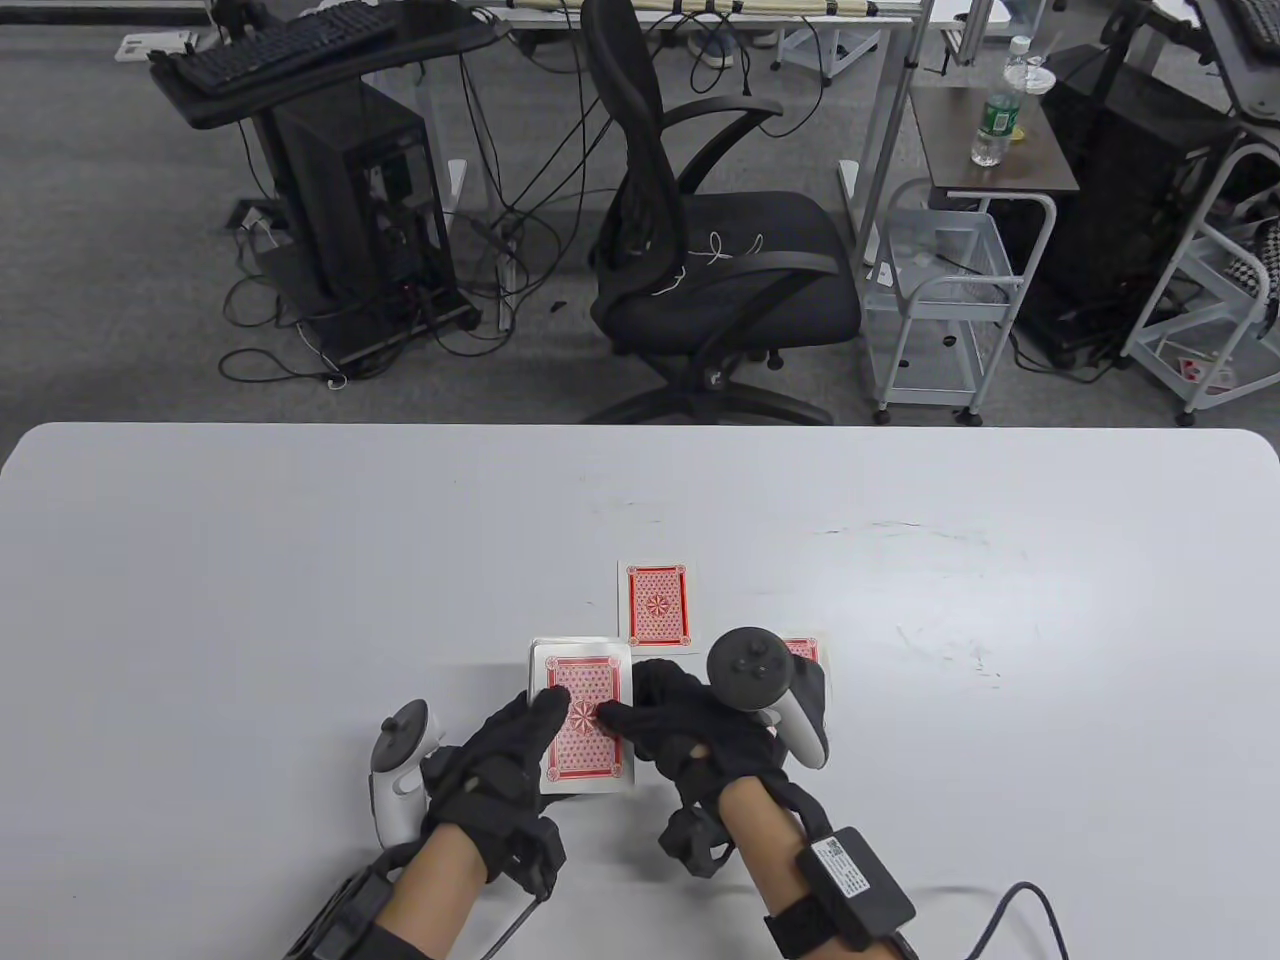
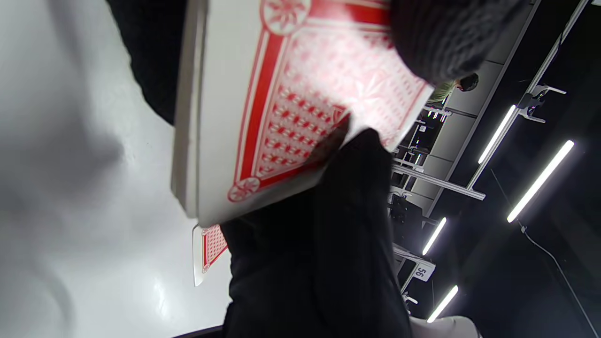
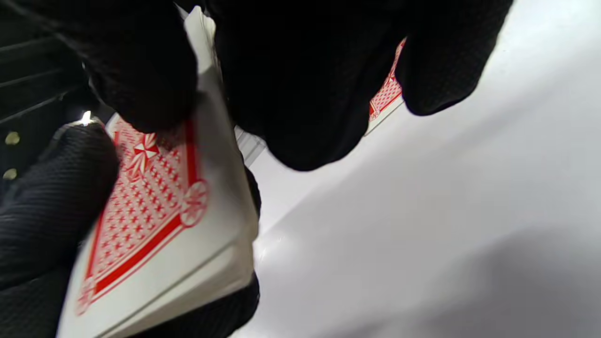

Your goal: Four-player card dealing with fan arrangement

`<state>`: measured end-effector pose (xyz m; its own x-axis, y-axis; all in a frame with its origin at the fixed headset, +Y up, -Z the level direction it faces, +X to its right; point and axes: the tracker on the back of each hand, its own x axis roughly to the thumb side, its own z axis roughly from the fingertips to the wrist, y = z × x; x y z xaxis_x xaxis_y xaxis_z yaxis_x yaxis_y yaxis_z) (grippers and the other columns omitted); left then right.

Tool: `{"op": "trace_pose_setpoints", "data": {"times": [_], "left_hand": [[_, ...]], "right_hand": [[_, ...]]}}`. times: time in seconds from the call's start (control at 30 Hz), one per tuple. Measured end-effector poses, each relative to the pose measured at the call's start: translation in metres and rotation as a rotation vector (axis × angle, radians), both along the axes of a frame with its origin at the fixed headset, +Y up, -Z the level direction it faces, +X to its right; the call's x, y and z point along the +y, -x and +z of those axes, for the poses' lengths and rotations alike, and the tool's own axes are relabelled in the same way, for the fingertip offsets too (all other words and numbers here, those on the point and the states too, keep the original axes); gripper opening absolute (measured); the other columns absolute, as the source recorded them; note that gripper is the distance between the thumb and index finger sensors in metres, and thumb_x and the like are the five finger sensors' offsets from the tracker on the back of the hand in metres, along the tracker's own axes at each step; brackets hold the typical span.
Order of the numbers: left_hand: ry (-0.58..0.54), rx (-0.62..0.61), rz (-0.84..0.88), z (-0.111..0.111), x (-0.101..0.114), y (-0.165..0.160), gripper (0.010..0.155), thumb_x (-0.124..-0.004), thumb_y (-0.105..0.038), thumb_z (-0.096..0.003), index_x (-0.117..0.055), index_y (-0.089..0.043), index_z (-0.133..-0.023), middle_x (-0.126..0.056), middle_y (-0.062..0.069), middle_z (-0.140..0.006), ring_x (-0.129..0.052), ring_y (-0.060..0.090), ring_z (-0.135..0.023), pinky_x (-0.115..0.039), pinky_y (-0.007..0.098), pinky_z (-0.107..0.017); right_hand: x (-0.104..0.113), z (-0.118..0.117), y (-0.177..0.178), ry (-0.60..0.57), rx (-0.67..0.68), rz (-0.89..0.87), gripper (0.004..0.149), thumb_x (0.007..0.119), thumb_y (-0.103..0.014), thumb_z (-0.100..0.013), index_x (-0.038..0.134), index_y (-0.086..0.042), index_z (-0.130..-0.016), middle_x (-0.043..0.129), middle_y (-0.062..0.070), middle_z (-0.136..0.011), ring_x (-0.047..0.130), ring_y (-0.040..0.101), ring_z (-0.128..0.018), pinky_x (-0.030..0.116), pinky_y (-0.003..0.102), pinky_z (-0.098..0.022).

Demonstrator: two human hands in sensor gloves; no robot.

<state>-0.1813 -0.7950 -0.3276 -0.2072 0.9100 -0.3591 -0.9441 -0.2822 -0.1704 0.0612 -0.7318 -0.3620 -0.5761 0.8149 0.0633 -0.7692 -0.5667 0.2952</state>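
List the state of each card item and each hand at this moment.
Deck: face down, held in the left hand, off the table.
Far card: face down, flat on the table, alone.
Right card: face down on the table, mostly hidden behind the tracker.
Left hand: holds the deck, thumb on top.
Right hand: fingertips on the deck's top card.
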Motion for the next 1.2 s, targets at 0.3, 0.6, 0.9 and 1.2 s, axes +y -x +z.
{"op": "trace_pose_setpoints", "data": {"times": [0.3, 0.6, 0.9, 1.2], "left_hand": [[-0.003, -0.001, 0.045, -0.004, 0.0, 0.006, 0.054, -0.078, -0.053, -0.0504, -0.07, -0.025, -0.097, -0.089, -0.002, -0.091, -0.102, 0.028, -0.074, -0.091, 0.044, -0.049], [0.056, 0.166, -0.052, -0.01, -0.005, 0.051, 0.054, -0.078, -0.054, -0.0516, -0.068, -0.027, -0.098, -0.088, -0.003, -0.093, -0.101, 0.027, -0.076, -0.09, 0.043, -0.051], [0.053, 0.174, -0.068, -0.012, -0.004, 0.053, 0.054, -0.078, -0.053, -0.0513, -0.069, -0.026, -0.098, -0.088, -0.003, -0.092, -0.101, 0.028, -0.076, -0.091, 0.044, -0.051], [0.045, 0.16, -0.068, -0.011, -0.003, 0.049, 0.054, -0.079, -0.053, -0.0512, -0.07, -0.026, -0.097, -0.089, -0.003, -0.092, -0.102, 0.028, -0.075, -0.091, 0.044, -0.05]], "right_hand": [[-0.012, -0.008, -0.025, 0.083, -0.039, -0.263, 0.061, 0.091, -0.034, -0.045, 0.07, -0.004, -0.095, 0.094, 0.003, -0.067, 0.108, 0.02, -0.046, 0.074, 0.057, -0.053], [-0.019, -0.017, -0.052, 0.083, -0.076, -0.049, 0.073, 0.087, -0.033, -0.05, 0.052, 0.0, -0.104, 0.085, 0.004, -0.073, 0.097, 0.014, -0.031, 0.075, 0.053, -0.047], [-0.028, -0.014, -0.021, 0.002, -0.029, 0.62, 0.079, 0.088, -0.04, -0.05, 0.051, 0.004, -0.104, 0.089, 0.003, -0.066, 0.097, 0.009, -0.023, 0.078, 0.05, -0.044], [-0.008, -0.007, -0.006, -0.111, -0.037, 0.747, 0.074, 0.079, -0.052, -0.053, 0.058, -0.001, -0.103, 0.091, 0.002, -0.066, 0.098, 0.008, -0.023, 0.08, 0.048, -0.043]]}}
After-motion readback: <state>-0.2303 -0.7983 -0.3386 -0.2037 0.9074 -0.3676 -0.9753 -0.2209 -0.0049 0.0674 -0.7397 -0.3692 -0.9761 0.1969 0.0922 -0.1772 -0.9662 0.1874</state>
